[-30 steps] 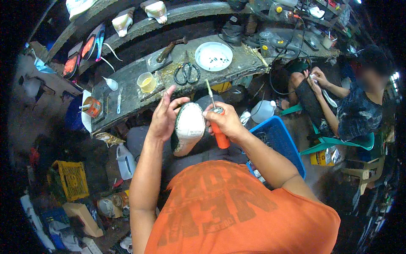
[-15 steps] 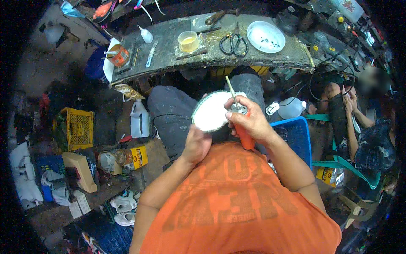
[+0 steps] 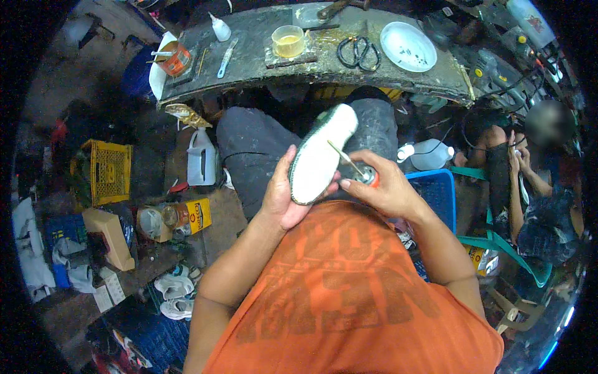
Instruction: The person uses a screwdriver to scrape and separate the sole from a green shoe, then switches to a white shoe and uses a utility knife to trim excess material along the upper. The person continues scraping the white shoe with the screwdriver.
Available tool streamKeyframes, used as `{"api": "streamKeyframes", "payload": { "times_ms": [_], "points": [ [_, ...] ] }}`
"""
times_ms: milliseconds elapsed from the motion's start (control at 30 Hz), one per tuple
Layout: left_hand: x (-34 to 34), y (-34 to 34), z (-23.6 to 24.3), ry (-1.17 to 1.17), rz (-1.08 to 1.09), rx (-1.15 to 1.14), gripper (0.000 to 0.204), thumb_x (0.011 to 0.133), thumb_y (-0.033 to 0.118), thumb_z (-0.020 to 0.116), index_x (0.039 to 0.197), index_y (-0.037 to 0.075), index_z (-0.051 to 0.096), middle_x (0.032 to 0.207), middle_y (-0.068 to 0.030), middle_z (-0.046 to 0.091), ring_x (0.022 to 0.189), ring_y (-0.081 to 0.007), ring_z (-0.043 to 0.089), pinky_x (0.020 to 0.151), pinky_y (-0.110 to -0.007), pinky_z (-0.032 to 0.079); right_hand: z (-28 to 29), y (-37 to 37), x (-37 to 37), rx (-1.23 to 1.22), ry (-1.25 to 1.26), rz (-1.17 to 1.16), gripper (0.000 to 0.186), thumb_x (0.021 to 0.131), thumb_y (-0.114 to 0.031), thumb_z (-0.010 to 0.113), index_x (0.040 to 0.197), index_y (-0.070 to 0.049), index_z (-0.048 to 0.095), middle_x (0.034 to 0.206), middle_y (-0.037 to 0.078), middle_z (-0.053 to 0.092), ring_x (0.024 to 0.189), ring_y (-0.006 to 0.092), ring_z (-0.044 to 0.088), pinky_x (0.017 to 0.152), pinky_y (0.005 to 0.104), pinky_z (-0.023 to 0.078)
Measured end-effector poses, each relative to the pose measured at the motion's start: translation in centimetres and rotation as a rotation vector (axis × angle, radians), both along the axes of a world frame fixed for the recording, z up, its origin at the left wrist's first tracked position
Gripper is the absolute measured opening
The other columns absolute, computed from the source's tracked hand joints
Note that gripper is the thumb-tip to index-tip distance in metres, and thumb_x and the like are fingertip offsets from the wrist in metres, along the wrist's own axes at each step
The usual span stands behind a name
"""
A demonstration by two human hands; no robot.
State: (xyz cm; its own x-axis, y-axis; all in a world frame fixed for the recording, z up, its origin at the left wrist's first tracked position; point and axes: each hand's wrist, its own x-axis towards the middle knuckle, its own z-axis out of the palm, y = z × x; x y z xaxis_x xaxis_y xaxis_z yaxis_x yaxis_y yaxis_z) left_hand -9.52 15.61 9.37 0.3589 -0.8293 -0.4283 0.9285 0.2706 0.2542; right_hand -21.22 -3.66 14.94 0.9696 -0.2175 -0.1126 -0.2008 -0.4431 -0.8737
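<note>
In my left hand (image 3: 280, 198) lies a shoe sole (image 3: 319, 156), its white face up and its edge dark green. The fingers pass beneath it, and the thumb rests along its left side. My right hand (image 3: 391, 187) is closed round an orange cylinder with a round grey top (image 3: 371, 176). A thin stick (image 3: 339, 151) with a pale end and a metallic part slants up from that top, over the sole's right side. Whether its tip touches the sole I cannot tell. Both hands are above my lap, in front of the orange shirt (image 3: 336, 274).
Ahead stands a worn workbench (image 3: 249, 65) with a cup of yellowish liquid (image 3: 288, 41), black scissors (image 3: 358, 55), a white bowl (image 3: 408, 47) and an orange tin (image 3: 174, 59). A blue crate (image 3: 436, 193) is at my right. Another person's hands (image 3: 518, 149) are farther right.
The sole has turned from lying crosswise to standing more lengthwise, and my left hand has come under it. My right hand has tilted the orange cylinder, and the stick has dropped toward the sole.
</note>
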Motion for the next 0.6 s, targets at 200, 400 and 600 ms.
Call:
{"api": "streamKeyframes", "payload": {
  "times_ms": [200,400,600],
  "points": [
    [-0.3,-0.7,-2.3,0.04,0.118,0.148,0.058,0.108,0.054,0.043,0.136,0.005,0.058,0.116,-0.0138,0.07,0.099,-0.0305,0.069,0.085,-0.045,0.059,-2.1,0.9,0.0,-0.351,0.287,0.131,0.04,0.084,-0.036,0.073,0.101,-0.001,0.068,0.086,0.026,0.074,0.084,0.0445,0.073,0.079,0.0538,0.058],
    [-0.2,-0.5,-4.1,0.074,0.105,0.146,0.06,0.108,0.054,0.042,0.14,0.005,0.057,0.121,-0.0164,0.068,0.104,-0.0341,0.067,0.091,-0.046,0.057,-4.1,2.2,0.9,-0.391,0.232,0.22,0.039,0.083,-0.035,0.07,0.102,0.0,0.068,0.086,0.028,0.073,0.083,0.0455,0.073,0.08,0.0549,0.059],
    [-0.2,-0.9,-3.6,0.198,0.169,0.19,0.061,0.106,0.056,0.044,0.139,0.005,0.057,0.125,-0.0168,0.066,0.109,-0.0365,0.064,0.092,-0.048,0.056,-3.9,2.4,0.2,-0.419,0.209,0.285,0.036,0.084,-0.033,0.069,0.098,0.0,0.068,0.084,0.027,0.073,0.08,0.0449,0.072,0.077,0.0539,0.059]
  ]
}}
